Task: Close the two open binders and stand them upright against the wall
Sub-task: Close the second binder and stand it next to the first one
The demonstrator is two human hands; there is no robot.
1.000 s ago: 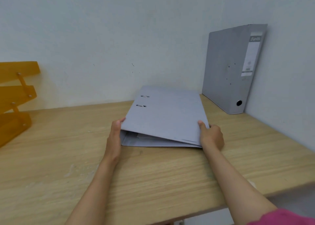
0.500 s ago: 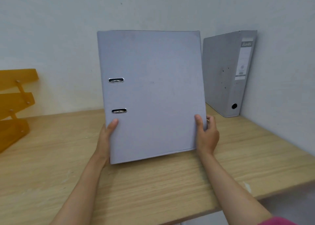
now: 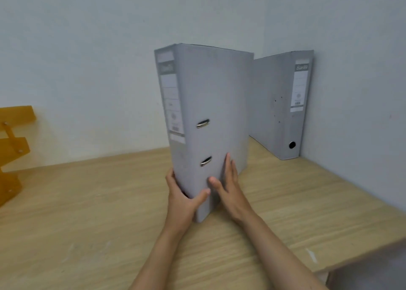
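A closed grey lever-arch binder (image 3: 215, 105) stands upright on the wooden desk (image 3: 87, 202), its labelled spine turned to the left. My left hand (image 3: 184, 199) grips its lower near corner, thumb on the cover and fingers around the spine. My right hand (image 3: 228, 184) lies flat against the cover beside the lower metal slot. A second closed grey binder (image 3: 279, 105) stands upright in the corner against the right wall, spine facing me, partly hidden behind the first.
An orange tiered letter tray (image 3: 13, 149) stands at the far left of the desk by the back wall. The desk's front right edge (image 3: 360, 265) drops off near my right forearm. White walls meet behind the binders.
The binder lay closed flat on the desk, was lifted with its cover facing me, and now stands upright turned spine-left. My right hand shifted from its right edge onto the cover.
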